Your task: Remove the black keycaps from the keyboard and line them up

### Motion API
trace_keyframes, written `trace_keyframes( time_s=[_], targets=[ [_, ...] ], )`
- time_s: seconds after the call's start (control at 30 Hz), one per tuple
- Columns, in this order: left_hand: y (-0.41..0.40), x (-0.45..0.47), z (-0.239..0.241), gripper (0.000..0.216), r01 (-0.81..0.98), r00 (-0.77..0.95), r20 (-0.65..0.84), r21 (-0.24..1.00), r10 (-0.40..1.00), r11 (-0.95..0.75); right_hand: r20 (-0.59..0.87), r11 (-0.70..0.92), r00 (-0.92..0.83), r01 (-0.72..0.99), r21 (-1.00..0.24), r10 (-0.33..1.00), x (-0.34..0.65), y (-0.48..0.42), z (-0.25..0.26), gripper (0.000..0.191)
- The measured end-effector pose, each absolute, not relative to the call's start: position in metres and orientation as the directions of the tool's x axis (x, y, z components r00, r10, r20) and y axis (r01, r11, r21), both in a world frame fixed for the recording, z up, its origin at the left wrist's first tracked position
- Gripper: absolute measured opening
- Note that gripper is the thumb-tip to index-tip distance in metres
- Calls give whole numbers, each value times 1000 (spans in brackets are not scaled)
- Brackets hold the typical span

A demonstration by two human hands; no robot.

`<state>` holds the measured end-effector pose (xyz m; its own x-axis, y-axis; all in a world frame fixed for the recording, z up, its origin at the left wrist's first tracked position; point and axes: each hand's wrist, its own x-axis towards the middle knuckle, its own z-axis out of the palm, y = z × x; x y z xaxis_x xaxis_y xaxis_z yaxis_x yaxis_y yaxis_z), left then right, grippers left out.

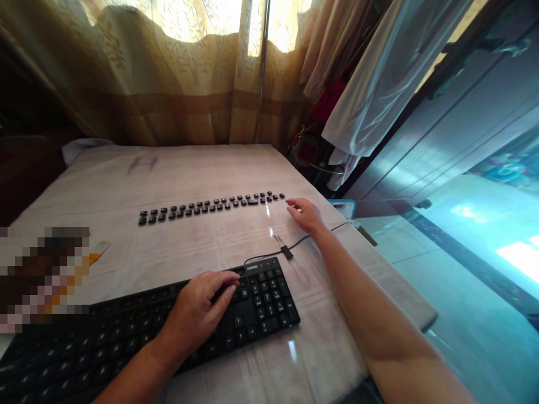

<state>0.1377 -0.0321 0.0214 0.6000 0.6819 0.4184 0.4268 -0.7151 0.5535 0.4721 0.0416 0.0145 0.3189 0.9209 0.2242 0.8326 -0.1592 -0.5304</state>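
Note:
A black keyboard (269,303) lies at an angle across the front of the table. My left hand (197,308) rests over its right part, thumb and index fingertips brought close together at the upper keys; whatever lies between them is hidden. Loose black keycaps (210,207) are laid out in two long rows beyond the keyboard. At the right end of these rows is my right hand (305,214), thumb and index slightly apart, nothing visible between them. A keycap puller (287,252) with a black middle and thin wire loops lies between keyboard and right arm, beside the cable (301,241).
A pale cloth covers the table (202,168). Toward the left lies a brush-like tool with a yellow part (96,257), next to a blurred-out patch. Patterned curtains (189,95) hang behind; white cloth (370,95) hangs at right, above a tiled floor (446,241).

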Motion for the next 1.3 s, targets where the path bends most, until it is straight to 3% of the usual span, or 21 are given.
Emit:
trace_keyframes(
  time_s=[0.17,0.3,0.4,0.5,0.57,0.7,0.8,1.03,1.17,1.3],
  targets=[
    [-33,138,22,18,438,599,412,549,686,-712,192,-121,239,868,-482,952,441,-11,26,20],
    [-34,139,22,18,451,609,400,536,685,-714,9,-72,78,955,-288,997,422,-28,39,31],
    [-36,139,23,19,462,617,403,509,675,-726,-38,-29,23,984,-174,999,414,-28,42,36],
    [-41,138,26,20,491,632,396,460,666,-740,-48,-10,4,991,-136,999,410,-26,40,42],
    [-45,136,27,29,532,662,363,389,655,-753,-28,-10,5,984,-177,1000,411,-25,37,50],
    [-54,128,23,96,609,727,212,242,653,-756,60,-4,27,934,-358,998,422,-24,29,60],
    [-57,123,21,121,637,745,89,199,661,-745,141,59,4,895,-442,990,435,-21,21,55],
    [-58,122,25,120,663,741,-18,181,671,-727,232,117,52,745,-657,971,449,-13,1,30],
    [-59,122,26,113,658,739,5,207,673,-724,161,53,128,598,-800,979,452,-13,0,30],
    [-58,121,26,114,657,737,16,220,676,-721,24,-37,187,316,-948,982,455,-16,6,40]
  ],
)
